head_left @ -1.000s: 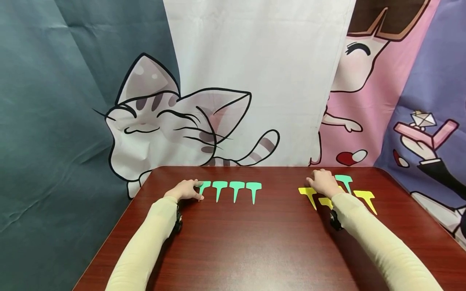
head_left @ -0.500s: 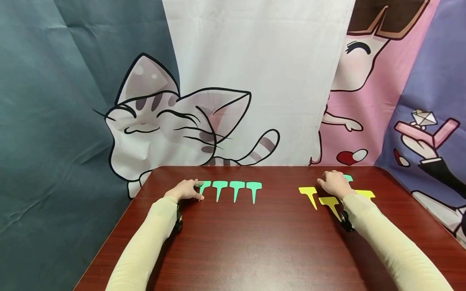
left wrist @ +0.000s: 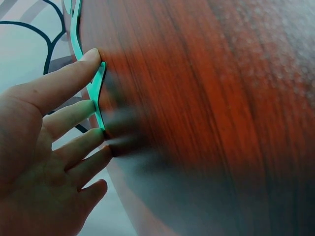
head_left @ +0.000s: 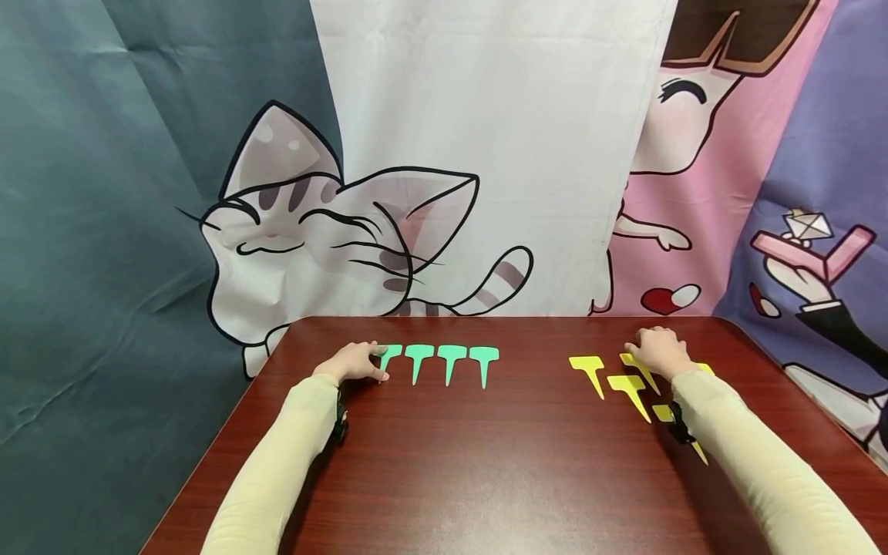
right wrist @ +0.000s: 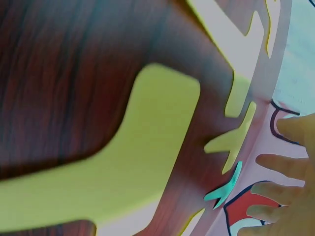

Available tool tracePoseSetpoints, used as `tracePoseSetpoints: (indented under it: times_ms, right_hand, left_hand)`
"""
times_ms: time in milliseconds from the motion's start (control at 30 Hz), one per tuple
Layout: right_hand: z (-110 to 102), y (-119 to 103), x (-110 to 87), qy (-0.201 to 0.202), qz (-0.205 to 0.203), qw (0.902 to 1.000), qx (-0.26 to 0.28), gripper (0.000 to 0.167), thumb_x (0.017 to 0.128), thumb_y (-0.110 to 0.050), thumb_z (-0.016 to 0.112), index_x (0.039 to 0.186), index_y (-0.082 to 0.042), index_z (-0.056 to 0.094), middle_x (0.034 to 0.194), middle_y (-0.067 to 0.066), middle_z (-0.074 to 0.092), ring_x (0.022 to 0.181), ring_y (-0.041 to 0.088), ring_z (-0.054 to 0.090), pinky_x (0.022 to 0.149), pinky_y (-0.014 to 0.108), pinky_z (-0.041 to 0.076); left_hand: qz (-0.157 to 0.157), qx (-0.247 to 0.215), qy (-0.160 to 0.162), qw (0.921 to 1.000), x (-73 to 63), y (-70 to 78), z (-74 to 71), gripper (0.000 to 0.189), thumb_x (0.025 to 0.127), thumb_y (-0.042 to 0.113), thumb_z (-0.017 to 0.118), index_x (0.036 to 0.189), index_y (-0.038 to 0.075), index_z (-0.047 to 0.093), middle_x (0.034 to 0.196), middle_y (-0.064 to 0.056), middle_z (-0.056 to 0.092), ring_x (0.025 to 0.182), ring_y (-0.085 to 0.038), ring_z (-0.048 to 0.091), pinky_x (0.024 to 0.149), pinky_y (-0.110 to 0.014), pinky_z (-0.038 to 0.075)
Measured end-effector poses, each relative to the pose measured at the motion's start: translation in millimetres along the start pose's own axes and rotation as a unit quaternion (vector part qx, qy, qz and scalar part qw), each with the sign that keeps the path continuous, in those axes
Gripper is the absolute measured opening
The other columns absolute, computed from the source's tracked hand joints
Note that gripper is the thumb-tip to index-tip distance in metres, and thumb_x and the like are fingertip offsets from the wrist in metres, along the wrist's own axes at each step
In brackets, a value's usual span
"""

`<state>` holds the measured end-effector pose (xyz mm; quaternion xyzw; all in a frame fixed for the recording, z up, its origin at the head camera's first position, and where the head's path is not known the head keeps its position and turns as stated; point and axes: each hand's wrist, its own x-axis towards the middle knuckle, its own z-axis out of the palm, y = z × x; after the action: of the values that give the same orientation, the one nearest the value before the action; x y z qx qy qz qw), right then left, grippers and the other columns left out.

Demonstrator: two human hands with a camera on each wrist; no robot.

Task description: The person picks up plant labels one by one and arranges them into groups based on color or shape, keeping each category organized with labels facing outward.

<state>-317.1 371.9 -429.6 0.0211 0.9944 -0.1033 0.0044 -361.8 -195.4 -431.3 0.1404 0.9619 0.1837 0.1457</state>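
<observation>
In the head view my left hand [head_left: 352,362] is at the leftmost green T-shaped plant label [head_left: 391,351] of a row on the table. The left wrist view shows its thumb and fingertips touching that label [left wrist: 97,91], the fingers fairly straight. My right hand [head_left: 659,352] hovers at the back right among yellow T-shaped labels [head_left: 628,385]. In the right wrist view its fingers are spread, apart from a green label [right wrist: 225,189] on the table. That label is hidden by the hand in the head view.
More green labels [head_left: 452,354] continue the row to the right. Another yellow label [head_left: 587,364] lies left of the right hand; one [head_left: 663,414] is partly under the right wrist. The dark red table [head_left: 486,470] ends at a printed cloth backdrop [head_left: 555,154].
My right hand has moved to the right over the labels, uncovering yellow ones on its left and covering the green one. My left hand has stayed in place.
</observation>
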Motion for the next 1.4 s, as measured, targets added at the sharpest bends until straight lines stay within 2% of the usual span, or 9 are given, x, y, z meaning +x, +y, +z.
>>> tracePoseSetpoints:
  times_ms: [200,433,867,1067,1233,1400]
  right_hand:
    - [-4,8,-1.9,-0.002,0.015,0.9999,-0.004,0.056,0.093,-0.030,0.053,0.120,0.019,0.050,0.121,0.043,0.042,0.111,0.060,0.035,0.092,0.077,0.026]
    - [-4,20,-3.9,0.006,0.026,0.9996,0.001,0.048,0.092,-0.029,0.053,0.106,0.017,0.058,0.115,0.042,0.044,0.106,0.060,0.034,0.087,0.078,0.026]
    - [-4,43,-8.1,0.009,0.053,0.9984,0.020,0.044,0.088,-0.024,0.057,0.102,0.018,0.057,0.107,0.045,0.042,0.102,0.063,0.032,0.083,0.080,0.026]
    - [-3,46,-7.6,0.025,0.051,0.9981,0.021,0.037,0.086,-0.022,0.060,0.095,0.014,0.061,0.102,0.043,0.044,0.097,0.062,0.035,0.079,0.077,0.030]
    - [-3,44,-5.2,0.031,0.057,0.9975,0.028,0.030,0.083,-0.020,0.062,0.084,0.010,0.060,0.099,0.042,0.044,0.095,0.061,0.034,0.080,0.077,0.029]
    - [-3,43,-4.1,0.027,0.071,0.9965,0.035,0.031,0.084,-0.019,0.060,0.086,0.012,0.059,0.102,0.044,0.040,0.098,0.063,0.031,0.082,0.078,0.028]
  left_hand:
    - [-0.004,-0.001,-0.002,1.0000,0.0,0.2,-0.6,0.071,0.083,0.030,0.073,0.145,0.014,0.042,0.154,-0.018,0.025,0.141,-0.042,0.020,0.110,-0.054,0.029]
    - [-0.002,-0.003,-0.004,1.0000,0.0,0.5,-0.5,0.070,0.084,0.030,0.072,0.145,0.014,0.042,0.155,-0.018,0.025,0.141,-0.042,0.020,0.110,-0.054,0.029]
    - [0.000,-0.004,0.001,1.0000,-1.3,1.9,-0.2,0.071,0.083,0.029,0.073,0.144,0.013,0.042,0.154,-0.018,0.027,0.141,-0.042,0.021,0.110,-0.054,0.029]
    - [0.002,-0.004,0.000,1.0000,-2.1,2.0,1.1,0.070,0.082,0.029,0.074,0.144,0.012,0.043,0.153,-0.019,0.027,0.141,-0.043,0.022,0.110,-0.055,0.029]
    - [0.000,-0.007,-0.001,1.0000,-2.0,2.4,-0.1,0.071,0.083,0.029,0.073,0.144,0.013,0.043,0.154,-0.018,0.027,0.141,-0.042,0.021,0.110,-0.054,0.029]
    - [-0.002,-0.009,0.003,1.0000,-0.7,1.3,0.3,0.071,0.082,0.029,0.074,0.144,0.013,0.044,0.154,-0.017,0.028,0.142,-0.042,0.021,0.111,-0.054,0.029]
